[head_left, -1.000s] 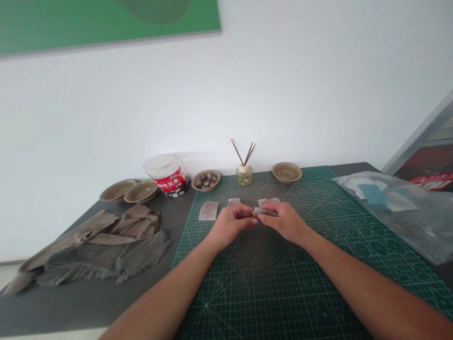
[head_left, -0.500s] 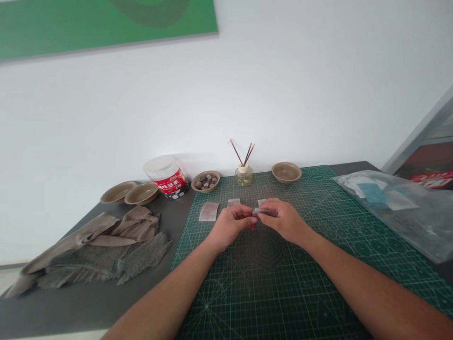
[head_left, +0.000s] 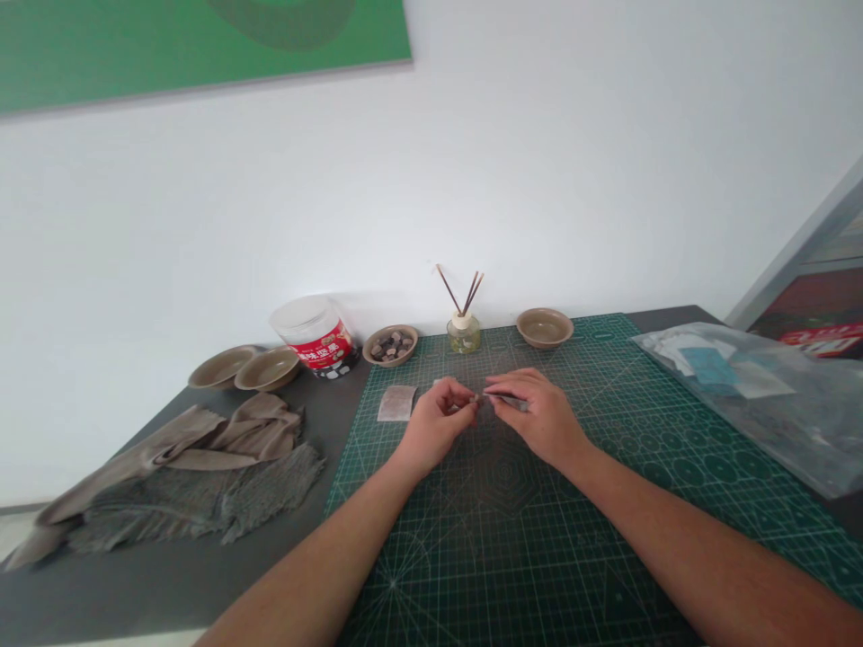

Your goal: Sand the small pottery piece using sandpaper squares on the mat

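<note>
From where I stood, the two hands faced each other on the near side of the scent bottle [head_left: 465,334], above the green mat [head_left: 573,530]. The right hand [head_left: 543,415], a little to the right of the bottle, had its thumb and forefinger closed on a thin grey piece [head_left: 516,403], mostly hidden in the grip. The left hand [head_left: 437,418], a little to the left of the bottle, pinched its fingertips together on what looked like a small bit [head_left: 475,397]; whether that was part of the grey piece I could not tell. A pale square [head_left: 396,403] lay flat to the left of the bottle and nearer the person, and beyond it a bowl [head_left: 397,363] of brownish lumps stood left of the bottle.

I judged the grey piece light, soft and not slippery, apt to crease or tear if tugged hard. Its edges seemed the place to hold it, with fingertips and little pressure.
</note>
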A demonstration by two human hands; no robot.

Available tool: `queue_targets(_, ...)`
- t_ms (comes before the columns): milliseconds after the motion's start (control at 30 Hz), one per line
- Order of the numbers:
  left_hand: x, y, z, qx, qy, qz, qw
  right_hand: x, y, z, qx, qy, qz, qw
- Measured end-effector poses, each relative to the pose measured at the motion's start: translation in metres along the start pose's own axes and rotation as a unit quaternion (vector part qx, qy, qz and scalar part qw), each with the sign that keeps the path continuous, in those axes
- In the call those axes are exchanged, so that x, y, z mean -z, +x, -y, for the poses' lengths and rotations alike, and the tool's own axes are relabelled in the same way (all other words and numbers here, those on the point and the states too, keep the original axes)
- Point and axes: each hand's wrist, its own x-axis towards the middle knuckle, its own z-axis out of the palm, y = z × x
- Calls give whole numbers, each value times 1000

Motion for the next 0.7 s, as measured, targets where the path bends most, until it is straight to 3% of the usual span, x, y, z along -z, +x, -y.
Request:
queue_targets(133, 18, 6, 1, -28, 68, -50, 996, -1, -1, -4, -64, 32, -7, 997)
queue_targets(167, 25, 8, 1, -49, 157, -78, 983, -1, -1, -5, -82, 41, -15, 996)
queue_targets(333, 65, 21, 0, -57, 296, -150, 942, 7, 6, -20, -132, 62, -66, 987)
queue_targets(500, 69, 24, 9, -47, 424, -79, 901, 31, 17, -50, -158, 9, -129, 979)
queue_targets(600, 61, 21, 16, -40, 479, -24, 877, 41, 21, -62, -156, -41, -131, 978)
queue_targets(700, 55, 19, 16, -40, 508, 8, 860, 40, 20, -58, -124, -53, -106, 985)
